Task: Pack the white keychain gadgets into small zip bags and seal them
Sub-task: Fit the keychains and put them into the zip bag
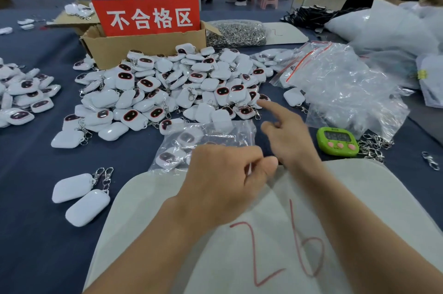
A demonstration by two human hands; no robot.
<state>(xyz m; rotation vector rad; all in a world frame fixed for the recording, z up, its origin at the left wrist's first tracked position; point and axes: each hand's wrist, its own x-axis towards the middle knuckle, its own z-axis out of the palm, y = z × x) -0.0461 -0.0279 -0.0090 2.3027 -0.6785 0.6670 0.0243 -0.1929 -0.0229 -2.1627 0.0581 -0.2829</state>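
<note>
**Between bags: you reach for the next gadget**
Your left hand pinches the near edge of a clear plastic zip bag. Your right hand, empty with forefinger outstretched, nears the heap of white square keychain gadgets just beyond it. The next move is probably to pick one cleanly and slip it in.

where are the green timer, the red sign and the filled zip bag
green timer (337, 142), head view, its front face
red sign (146, 16), head view, middle of its lettered face
zip bag (236, 128), head view, clear plastic near its far edge
</note>
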